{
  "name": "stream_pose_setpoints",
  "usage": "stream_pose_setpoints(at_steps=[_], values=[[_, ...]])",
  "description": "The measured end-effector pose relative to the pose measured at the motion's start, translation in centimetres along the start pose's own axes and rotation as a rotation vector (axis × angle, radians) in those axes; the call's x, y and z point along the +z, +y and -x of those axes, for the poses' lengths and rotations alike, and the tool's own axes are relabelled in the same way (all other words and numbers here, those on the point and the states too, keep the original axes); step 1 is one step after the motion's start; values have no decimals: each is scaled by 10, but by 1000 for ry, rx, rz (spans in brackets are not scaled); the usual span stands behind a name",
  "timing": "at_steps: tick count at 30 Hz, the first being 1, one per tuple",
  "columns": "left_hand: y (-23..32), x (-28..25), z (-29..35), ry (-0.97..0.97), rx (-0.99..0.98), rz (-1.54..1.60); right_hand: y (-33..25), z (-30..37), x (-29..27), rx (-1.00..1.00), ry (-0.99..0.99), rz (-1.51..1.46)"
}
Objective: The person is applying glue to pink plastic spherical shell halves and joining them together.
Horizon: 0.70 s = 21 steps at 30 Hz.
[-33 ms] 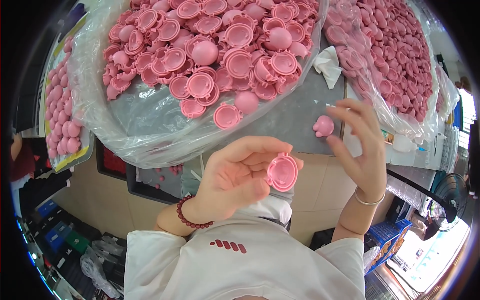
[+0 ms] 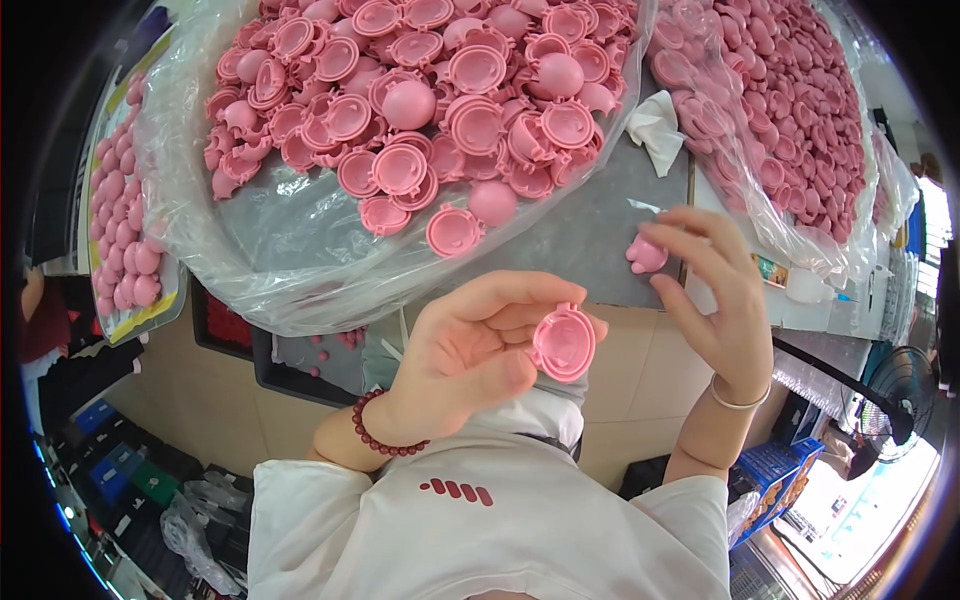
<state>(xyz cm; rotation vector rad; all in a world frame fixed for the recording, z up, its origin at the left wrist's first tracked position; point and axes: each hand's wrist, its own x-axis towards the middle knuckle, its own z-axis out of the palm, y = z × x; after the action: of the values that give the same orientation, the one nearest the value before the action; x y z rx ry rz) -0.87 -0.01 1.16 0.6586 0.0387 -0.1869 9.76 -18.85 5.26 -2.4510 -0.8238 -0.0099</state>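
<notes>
Between the thumb and fingers of my left hand is a pink plastic half-shell, its hollow rimmed side facing up and small tabs on its edge. My right hand reaches over the grey table edge with thumb and fingers apart. Its fingertips come right beside a rounded pink piece with small knobs lying on the table; whether they touch it I cannot tell. In front of me a large heap of similar pink half-shells lies on a clear plastic sheet, some hollow side up, others dome up.
A second clear bag of pink shells sits at the far right. By it lies a crumpled white tissue. On the left is a tray of pink domes. Dark bins stand below the table edge, and a black fan is at the right.
My right hand's fingertips have shifted slightly left and down, closer to the rounded pink piece on the table. The left hand stays nearly still with the half-shell.
</notes>
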Motion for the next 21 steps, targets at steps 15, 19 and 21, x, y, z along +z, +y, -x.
stream_pose_setpoints(at_steps=[15,19,21], values=[[-9,-4,-4,-44,393,-683,-25,25,32,-212,95,-596],[-1,-3,-1,-130,318,-799,-22,26,34,-248,116,-608],[-1,-2,-4,-116,330,-817,-21,27,34,-248,118,-628]])
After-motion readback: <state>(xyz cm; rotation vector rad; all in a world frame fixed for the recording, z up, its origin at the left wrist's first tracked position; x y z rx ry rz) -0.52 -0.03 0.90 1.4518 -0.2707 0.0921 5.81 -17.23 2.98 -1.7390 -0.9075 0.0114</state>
